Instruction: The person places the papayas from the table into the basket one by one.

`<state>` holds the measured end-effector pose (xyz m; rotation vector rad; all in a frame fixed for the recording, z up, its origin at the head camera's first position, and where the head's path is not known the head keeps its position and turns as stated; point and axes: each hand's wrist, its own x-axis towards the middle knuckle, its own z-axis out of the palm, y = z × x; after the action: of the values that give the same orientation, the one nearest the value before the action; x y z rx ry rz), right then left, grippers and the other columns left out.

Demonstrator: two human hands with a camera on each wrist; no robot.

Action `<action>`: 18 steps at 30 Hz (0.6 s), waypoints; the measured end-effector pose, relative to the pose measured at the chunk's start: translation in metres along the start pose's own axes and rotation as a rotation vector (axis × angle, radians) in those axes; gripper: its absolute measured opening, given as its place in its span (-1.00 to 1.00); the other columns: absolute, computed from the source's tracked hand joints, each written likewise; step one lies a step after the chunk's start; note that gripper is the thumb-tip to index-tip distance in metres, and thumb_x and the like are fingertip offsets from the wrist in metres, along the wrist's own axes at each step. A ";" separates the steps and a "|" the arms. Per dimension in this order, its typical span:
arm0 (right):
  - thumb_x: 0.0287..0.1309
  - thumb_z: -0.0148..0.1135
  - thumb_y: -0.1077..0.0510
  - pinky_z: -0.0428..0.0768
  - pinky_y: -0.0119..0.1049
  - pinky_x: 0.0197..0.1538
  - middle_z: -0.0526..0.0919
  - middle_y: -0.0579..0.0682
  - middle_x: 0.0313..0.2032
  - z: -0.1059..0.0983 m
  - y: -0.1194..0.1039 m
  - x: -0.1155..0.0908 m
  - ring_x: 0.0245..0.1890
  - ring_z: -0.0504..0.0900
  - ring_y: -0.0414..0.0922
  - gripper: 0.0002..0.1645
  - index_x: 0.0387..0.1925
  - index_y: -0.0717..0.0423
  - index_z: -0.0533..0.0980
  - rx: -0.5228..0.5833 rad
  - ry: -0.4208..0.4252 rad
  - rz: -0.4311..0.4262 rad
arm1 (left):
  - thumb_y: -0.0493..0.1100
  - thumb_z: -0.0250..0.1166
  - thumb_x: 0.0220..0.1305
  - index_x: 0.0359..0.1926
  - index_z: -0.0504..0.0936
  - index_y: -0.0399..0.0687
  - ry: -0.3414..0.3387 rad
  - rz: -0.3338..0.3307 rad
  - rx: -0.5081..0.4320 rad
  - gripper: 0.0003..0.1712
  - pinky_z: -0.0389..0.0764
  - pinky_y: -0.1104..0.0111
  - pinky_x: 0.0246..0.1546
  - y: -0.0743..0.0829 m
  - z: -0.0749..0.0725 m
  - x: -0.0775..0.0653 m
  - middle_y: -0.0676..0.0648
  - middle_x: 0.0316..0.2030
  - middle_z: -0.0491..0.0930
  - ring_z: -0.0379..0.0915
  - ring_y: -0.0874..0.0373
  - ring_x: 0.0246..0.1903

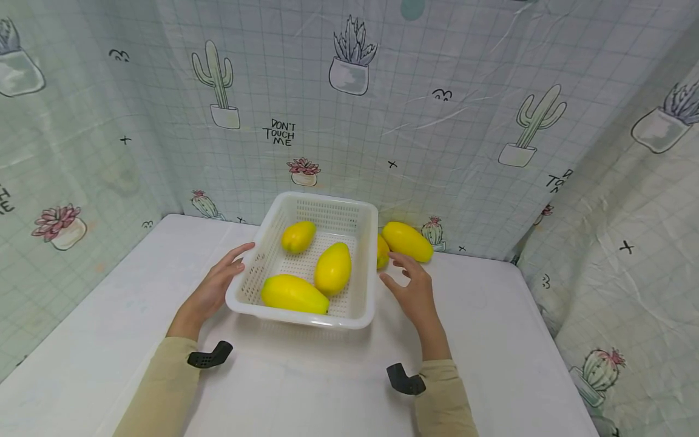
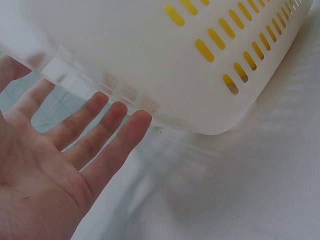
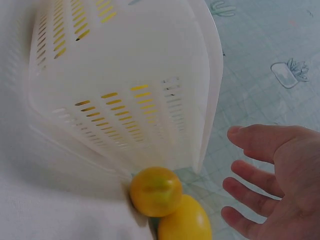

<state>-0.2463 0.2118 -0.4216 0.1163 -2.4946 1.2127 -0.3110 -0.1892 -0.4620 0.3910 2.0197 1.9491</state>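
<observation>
A white perforated plastic basket (image 1: pixel 302 322) stands in the middle of the head view with three yellow mangoes inside: a small one (image 1: pixel 298 237) at the back, one (image 1: pixel 333 269) at the right and one (image 1: pixel 295 294) along the front. My left hand (image 1: pixel 213 290) is at the basket's left side, its extended fingertips (image 2: pixel 137 120) right at the wall. Beyond the basket's right wall, my right hand (image 1: pixel 413 290) holds nothing, thumb and fingers apart and loosely bent. Two more mangoes lie past its fingertips, one (image 3: pixel 156 191) partly hidden behind the basket in the head view, the other (image 1: pixel 406 241) beside it.
The white-covered table (image 1: pixel 306 382) meets a patterned cloth backdrop (image 1: pixel 393 121) right behind the basket and the two outer mangoes. Cloth also hangs along the left and right sides. A black wrist-worn device (image 1: pixel 210 355) sits at the left sleeve, another (image 1: pixel 405 380) at the right.
</observation>
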 end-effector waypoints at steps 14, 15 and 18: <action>0.01 0.32 0.05 0.46 -0.04 0.14 0.48 -0.12 0.10 0.001 0.007 0.001 0.06 0.47 -0.09 -0.45 0.10 -0.18 0.41 -0.005 -0.003 0.028 | 0.10 -0.13 0.37 0.36 0.02 0.42 0.006 0.012 0.032 -0.44 0.39 0.15 0.15 -0.003 -0.002 0.003 0.04 0.40 0.04 0.18 0.17 0.26; 0.01 0.32 0.06 0.46 -0.04 0.14 0.48 -0.12 0.09 0.002 0.008 0.001 0.06 0.47 -0.09 -0.44 0.10 -0.19 0.41 -0.003 -0.005 0.032 | 0.09 -0.13 0.38 0.37 0.01 0.42 0.003 0.015 0.030 -0.44 0.39 0.16 0.14 -0.003 -0.002 0.003 0.03 0.40 0.04 0.18 0.17 0.25; 0.01 0.31 0.05 0.46 -0.04 0.14 0.47 -0.12 0.09 0.002 0.012 0.001 0.06 0.46 -0.08 -0.44 0.10 -0.20 0.40 -0.002 -0.014 0.049 | 0.07 -0.15 0.39 0.37 0.01 0.40 -0.003 0.018 0.021 -0.44 0.41 0.21 0.12 -0.005 -0.002 0.004 0.01 0.39 0.05 0.20 0.18 0.24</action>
<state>-0.2503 0.2181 -0.4314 0.0640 -2.5245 1.2328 -0.3151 -0.1901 -0.4670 0.4174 2.0430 1.9386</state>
